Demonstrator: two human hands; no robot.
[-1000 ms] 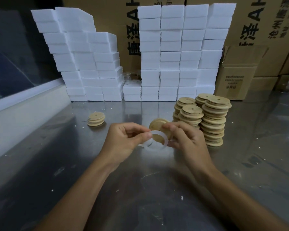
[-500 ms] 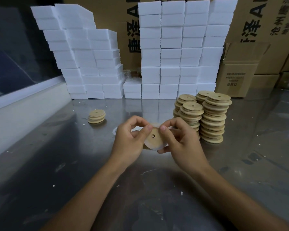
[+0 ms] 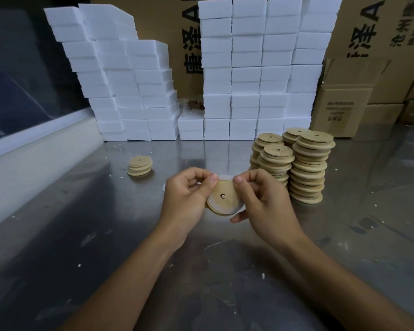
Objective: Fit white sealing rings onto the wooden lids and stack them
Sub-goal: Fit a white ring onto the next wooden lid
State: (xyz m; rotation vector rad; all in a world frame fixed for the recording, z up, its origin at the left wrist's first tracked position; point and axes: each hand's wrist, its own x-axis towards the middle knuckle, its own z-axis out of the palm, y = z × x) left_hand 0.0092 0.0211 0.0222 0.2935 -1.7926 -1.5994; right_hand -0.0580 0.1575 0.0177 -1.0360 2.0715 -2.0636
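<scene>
— Above the middle of the counter [image 3: 86, 235], what do the two hands have?

— One wooden lid [image 3: 221, 198], lifted clear of the steel and tilted so its flat face and small centre hole point at the person. The left hand [image 3: 189, 199] holds it at the nine o'clock edge, fingers curled behind, thumb pressed on the rim near eleven. The right hand [image 3: 265, 201] takes the three o'clock side the same way, thumb near one o'clock. Both grips are closed on the lid, with no slack showing.

— And the white sealing ring [image 3: 237, 207]?

— It shows as a pale, half-clear band around the lid's edge, plainest from three to six o'clock. Whether it is seated all the way round cannot be told; the fingers hide part of it.

— How should the pieces handle?

— The lid looks light and stiff, a thin disc that will not bend, so holding it by opposite edges seems right. The ring looks soft and stretchy, likely to roll or slip off if pushed at one spot. Working the thumbs around the rim would probably seat it best.

— Where would it go afterwards?

— Probably the short stack [image 3: 139, 166] at ten o'clock. The tall stacks [image 3: 306, 168] at two o'clock stand close behind the right hand, and look easy to knock. White foam blocks [image 3: 246, 68] and cardboard boxes [image 3: 344, 103] line the far side.
</scene>
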